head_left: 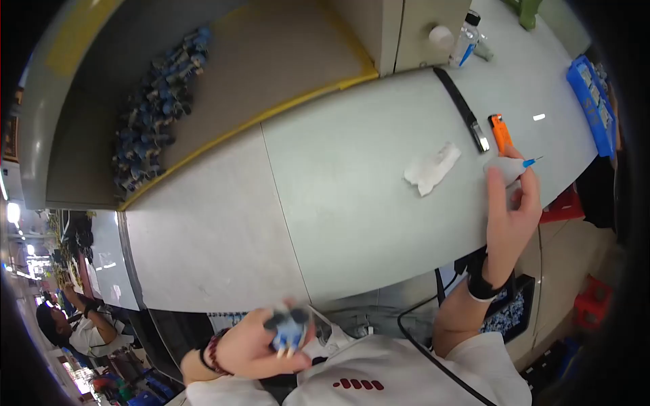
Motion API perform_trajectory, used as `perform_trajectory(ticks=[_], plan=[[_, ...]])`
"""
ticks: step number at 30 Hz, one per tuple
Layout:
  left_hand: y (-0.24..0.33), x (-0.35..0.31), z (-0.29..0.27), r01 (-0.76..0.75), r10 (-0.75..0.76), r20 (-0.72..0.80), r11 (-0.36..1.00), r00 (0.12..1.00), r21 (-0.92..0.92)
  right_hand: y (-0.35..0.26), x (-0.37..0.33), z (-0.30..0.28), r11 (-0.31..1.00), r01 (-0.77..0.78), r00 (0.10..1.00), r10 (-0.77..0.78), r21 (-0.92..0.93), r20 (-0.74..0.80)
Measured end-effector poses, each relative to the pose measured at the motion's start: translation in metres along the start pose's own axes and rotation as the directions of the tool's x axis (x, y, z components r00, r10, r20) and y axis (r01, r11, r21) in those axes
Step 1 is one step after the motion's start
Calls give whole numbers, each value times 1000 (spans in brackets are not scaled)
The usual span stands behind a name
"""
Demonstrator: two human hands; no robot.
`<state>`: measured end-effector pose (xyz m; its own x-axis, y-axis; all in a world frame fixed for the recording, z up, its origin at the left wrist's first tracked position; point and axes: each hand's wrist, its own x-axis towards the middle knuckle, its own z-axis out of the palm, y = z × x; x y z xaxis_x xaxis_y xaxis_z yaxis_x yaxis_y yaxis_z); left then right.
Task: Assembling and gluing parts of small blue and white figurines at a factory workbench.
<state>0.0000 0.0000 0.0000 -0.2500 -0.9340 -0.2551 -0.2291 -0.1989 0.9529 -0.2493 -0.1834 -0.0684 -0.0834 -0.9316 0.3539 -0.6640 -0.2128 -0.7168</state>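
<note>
Holding a small blue figure (290, 333) over the near side, head view: left hand (254, 346) has its fingers curled round it, slightly blurred, short of the table (352, 210) edge. Right hand (512, 211) pinches a white squeeze bottle (504, 169) between thumb and fingers, blue needle tip (529, 163) pointing right, well apart from the figure. Progress, as a judgement: figure is in hand and bottle is picked up; applying anything to the figure and setting it down seem left. Can't tell if this one is already treated. Containers: open booth (271, 54) with yellow-taped edge holds a long heap of blue figures (159, 108) along its left side, finished or not unclear; blue tray (604, 143) at far right holds small pale pieces, too small to name; black bin (529, 301) below the table holds many small blue-and-white pieces; clear bottle (465, 46) with black cap stands by the booth, contents unclear. Crumpled tissue (432, 169), black strip (457, 98) with metal end and orange tool (500, 132) lie near right hand.
</note>
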Motion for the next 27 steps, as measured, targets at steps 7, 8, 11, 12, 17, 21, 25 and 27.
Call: perform_trajectory(ticks=[7,8,11,12,17,21,25,27], plan=[[-22,72,43,-195,-89,-321,634,943,-748,-15,-27,-1,856,85,982,16,510,-190],[-22,74,44,-247,-87,-380,624,921,-742,-17,-37,-4,809,66,997,-26,584,-76],[-34,70,38,-143,-34,-211,634,977,-760,-22,-55,-4,775,-21,991,-65,632,113],[-33,75,46,-281,-20,-366,604,930,-746,-28,-59,-4,706,-115,984,-17,699,179],[-37,73,45,-291,23,-328,525,944,-800,-42,-63,4,451,-235,945,-103,861,312],[-35,71,44,-263,-20,-317,507,948,-821,-42,-65,11,403,-261,921,-168,877,351],[-40,75,44,-316,13,-356,494,934,-810,-38,-70,15,292,-284,923,-175,913,343],[-42,76,40,-313,87,-311,482,946,-818,-39,-68,18,234,-247,931,-213,940,297]])
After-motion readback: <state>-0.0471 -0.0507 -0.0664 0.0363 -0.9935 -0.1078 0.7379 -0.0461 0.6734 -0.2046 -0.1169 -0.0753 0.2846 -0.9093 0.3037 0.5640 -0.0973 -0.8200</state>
